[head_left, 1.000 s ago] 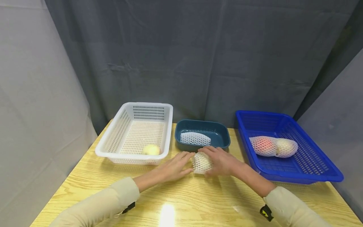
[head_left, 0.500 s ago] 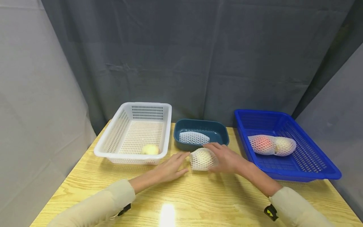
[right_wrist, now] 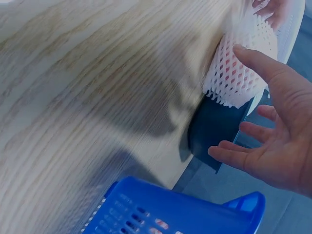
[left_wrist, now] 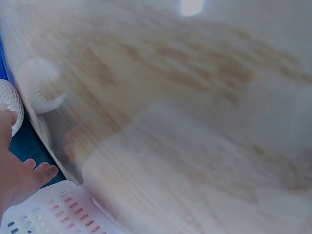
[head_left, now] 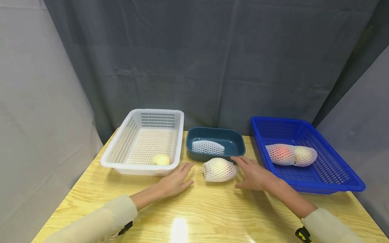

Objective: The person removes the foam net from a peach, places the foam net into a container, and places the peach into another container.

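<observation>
Glare whitens a patch of the glossy tabletop (head_left: 212, 207); left wrist view looks hazy.

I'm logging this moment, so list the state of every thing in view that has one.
Left hand: fingers extended, holding nothing
Right hand: fingers spread, holding nothing
Middle fruit: sleeved in foam net, on the table
White basket: holding one unwrapped fruit
Teal tray: holding flat foam netting
Blue basket: holding two netted fruits
</observation>
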{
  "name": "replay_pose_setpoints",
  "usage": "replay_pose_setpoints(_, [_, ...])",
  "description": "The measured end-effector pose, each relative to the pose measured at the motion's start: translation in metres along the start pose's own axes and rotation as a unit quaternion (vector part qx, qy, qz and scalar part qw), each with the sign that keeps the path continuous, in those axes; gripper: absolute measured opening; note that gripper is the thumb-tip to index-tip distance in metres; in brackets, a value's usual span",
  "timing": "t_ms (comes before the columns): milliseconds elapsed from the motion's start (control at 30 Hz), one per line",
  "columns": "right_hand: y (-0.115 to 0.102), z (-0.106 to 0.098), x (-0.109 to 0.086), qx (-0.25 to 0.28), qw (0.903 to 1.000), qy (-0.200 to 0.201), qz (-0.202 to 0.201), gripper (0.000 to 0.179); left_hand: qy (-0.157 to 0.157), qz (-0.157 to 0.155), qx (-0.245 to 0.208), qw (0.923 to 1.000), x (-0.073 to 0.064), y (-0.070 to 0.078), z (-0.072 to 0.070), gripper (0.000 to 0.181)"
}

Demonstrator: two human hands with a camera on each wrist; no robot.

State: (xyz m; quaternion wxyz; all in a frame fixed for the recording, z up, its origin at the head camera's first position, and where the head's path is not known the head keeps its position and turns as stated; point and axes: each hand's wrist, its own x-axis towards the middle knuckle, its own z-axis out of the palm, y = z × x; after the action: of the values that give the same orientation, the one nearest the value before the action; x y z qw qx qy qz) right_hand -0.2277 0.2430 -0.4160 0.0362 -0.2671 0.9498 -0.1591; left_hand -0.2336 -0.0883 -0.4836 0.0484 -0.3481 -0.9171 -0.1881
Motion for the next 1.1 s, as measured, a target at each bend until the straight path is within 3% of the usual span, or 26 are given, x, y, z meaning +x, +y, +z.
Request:
replay_pose_setpoints(400, [0.009, 0.005, -0.009, -0.002, 1.0, 0.001, 0.008, 0.094, 0.0, -0.004, -0.006, 1.0, -0.003, 0.002, -0.002, 0.065])
replay_pose_setpoints(633, [0.008, 0.003, -0.013, -0.009, 0.9997, 0.022, -0.005, 0.093, -0.002, -0.002, 0.0, 1.0, -0.002, 0.003, -0.003, 0.065])
replay_pose_setpoints(1100, [-0.004, 0.008, 0.009, -0.006, 0.9969, 0.045, -0.064, 0.093, 0.016, 0.001, 0.001, 0.9999, 0.008, 0.007, 0.003, 0.067])
